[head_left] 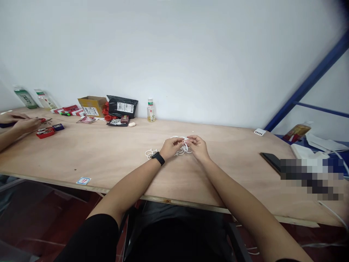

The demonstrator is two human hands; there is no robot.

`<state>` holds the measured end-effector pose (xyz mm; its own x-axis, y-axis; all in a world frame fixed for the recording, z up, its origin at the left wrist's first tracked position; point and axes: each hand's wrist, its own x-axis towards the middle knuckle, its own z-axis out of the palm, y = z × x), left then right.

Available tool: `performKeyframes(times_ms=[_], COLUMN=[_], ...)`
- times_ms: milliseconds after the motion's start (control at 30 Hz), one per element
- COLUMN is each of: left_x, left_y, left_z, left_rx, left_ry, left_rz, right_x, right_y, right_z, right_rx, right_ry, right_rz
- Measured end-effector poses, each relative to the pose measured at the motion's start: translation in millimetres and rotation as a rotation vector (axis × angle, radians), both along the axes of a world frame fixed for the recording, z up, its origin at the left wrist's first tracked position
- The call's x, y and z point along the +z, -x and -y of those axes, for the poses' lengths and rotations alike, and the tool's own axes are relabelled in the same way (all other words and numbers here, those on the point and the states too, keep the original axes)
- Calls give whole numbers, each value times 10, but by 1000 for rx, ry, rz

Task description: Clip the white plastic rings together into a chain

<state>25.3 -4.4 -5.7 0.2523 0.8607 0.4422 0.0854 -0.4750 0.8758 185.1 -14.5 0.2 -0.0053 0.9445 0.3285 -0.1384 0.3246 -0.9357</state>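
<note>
A white cable [178, 148] is gathered in a loose tangle over the near middle of a plywood table [109, 156], with one loop resting on the wood to the left. A strand is pinched between the closed fingers of the left hand [170, 148] and the right hand [197, 147] (the exact grip is partly hidden by the coils). A black wristwatch [158, 158] is worn on the left wrist. To the right, a black smartphone [269, 162] is laid on the table. At the far left, a co-worker's hands [23, 123] are held over a red tray [45, 133]. A cardboard box [91, 105], a black plastic bag [121, 107] and a small bottle [151, 111] are placed along the far edge.
</note>
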Motion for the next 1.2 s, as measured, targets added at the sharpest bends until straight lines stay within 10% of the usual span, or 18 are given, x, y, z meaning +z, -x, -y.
performKeyframes(times_ms=[233,900,1200], left_x=[94,122,301], left_y=[91,300,544], left_z=[32,-103,-112], left_rx=[-129,186,389], left_ry=[-7,-104,-319], left_rz=[-40,-182,-869], right_x=[5,24,-108], right_y=[49,74,17], right_z=[33,119,86], right_rx=[61,302,-17], right_ry=[46,93,-283], right_rz=[-33,13,901])
